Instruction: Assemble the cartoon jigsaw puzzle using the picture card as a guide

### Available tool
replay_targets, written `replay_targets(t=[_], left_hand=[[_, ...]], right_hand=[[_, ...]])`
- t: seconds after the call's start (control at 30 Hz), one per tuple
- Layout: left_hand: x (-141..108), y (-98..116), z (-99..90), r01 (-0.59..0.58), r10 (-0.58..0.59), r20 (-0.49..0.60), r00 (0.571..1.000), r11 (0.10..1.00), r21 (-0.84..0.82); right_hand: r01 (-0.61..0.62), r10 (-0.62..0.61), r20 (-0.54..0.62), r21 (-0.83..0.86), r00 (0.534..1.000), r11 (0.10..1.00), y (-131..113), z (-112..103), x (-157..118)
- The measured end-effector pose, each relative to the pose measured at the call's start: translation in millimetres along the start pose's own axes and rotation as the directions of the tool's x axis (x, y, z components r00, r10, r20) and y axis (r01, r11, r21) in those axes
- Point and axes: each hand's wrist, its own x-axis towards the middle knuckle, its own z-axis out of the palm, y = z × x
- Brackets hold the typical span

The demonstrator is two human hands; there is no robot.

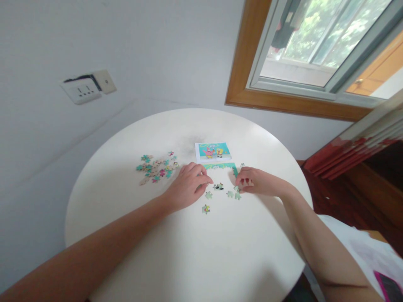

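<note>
My left hand (189, 184) rests at the left side of a partly joined puzzle border (220, 165), its fingers curled and nothing clearly visible in them. Its fingertips are just left of a small joined cluster with dark marks (218, 186). On the border's right side is my right hand (253, 181), fingers bent close together over pale green pieces (237, 195); whether it grips one is too small to tell. A single piece with yellow and red (205, 209) lies nearer the front. Behind the border sits a picture card with cartoon figures (214, 152).
A loose pile of puzzle pieces (157, 168) spreads over the left of the round white table (201, 260). Behind the table are a wall with a socket (81, 89) and a wood-framed window (299, 107). A red and white curtain (346, 147) hangs at the right.
</note>
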Motion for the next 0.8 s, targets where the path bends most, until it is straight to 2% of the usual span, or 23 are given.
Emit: replay_targets(t=[0.2, 0.33, 0.5, 0.8], left_hand=[[0, 0, 0.0, 0.001, 0.000, -0.007, 1.000, 1.000, 0.011], [0, -5, -1.7, 0.001, 0.000, -0.036, 0.999, 1.000, 0.028], [1, -18, -4.2, 0.034, -0.031, -0.128, 0.991, 0.999, 0.022], [0, -30, -3.3, 0.043, -0.039, -0.142, 0.989, 0.999, 0.026]], right_hand=[[0.097, -0.098, -0.050, -0.020, 0.994, 0.995, -1, 6, 4], [0.063, -0.061, -0.054, 0.021, 0.997, 0.998, 0, 10, 5], [0.018, -0.015, -0.047, 0.075, 0.999, 0.997, -2, 13, 4], [0.109, -0.108, -0.022, 0.056, 0.994, 0.992, -5, 11, 6]])
